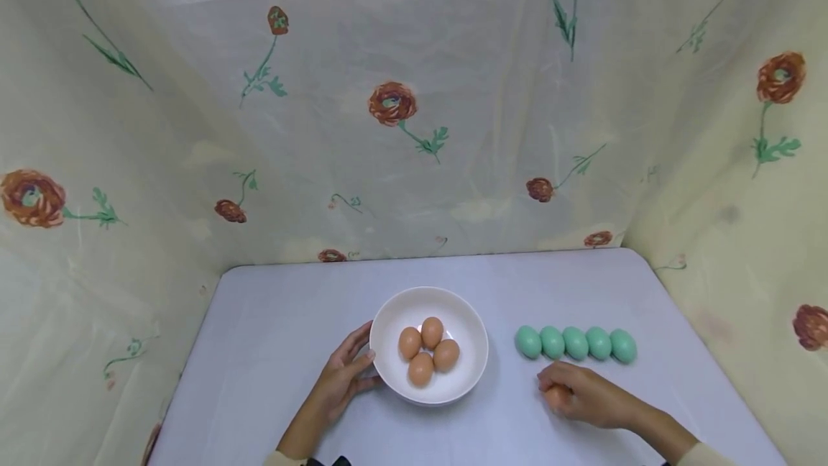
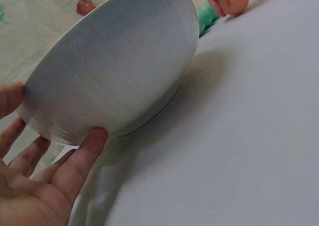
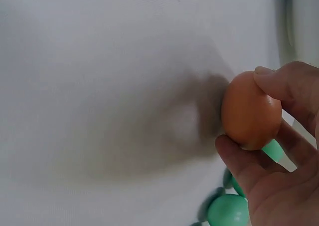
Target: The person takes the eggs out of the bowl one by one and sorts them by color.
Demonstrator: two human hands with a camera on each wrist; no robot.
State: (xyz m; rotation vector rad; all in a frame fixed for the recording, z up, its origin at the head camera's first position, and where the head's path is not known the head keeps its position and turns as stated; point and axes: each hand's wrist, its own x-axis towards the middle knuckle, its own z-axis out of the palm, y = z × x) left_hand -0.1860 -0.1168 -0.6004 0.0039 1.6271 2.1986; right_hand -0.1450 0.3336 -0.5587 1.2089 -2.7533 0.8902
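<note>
My left hand (image 1: 343,376) rests against the left side of a white bowl (image 1: 475,351), fingers spread and mostly straight. In the left wrist view its fingertips touch the rim and lower outer wall. Several brown eggs (image 1: 420,369) lie inside the bowl. My right hand (image 1: 589,394) pinches another brown egg (image 3: 250,111) between thumb and fingertips, low over the white tabletop to the right of the bowl. Just beyond that hand, several green eggs (image 1: 576,343) lie in a side-by-side row.
The white-covered table (image 1: 272,336) has rounded far corners. Flower-patterned curtains (image 1: 453,185) hang behind it and along both sides. A dark object (image 1: 339,461) shows at the bottom edge, near the left sleeve.
</note>
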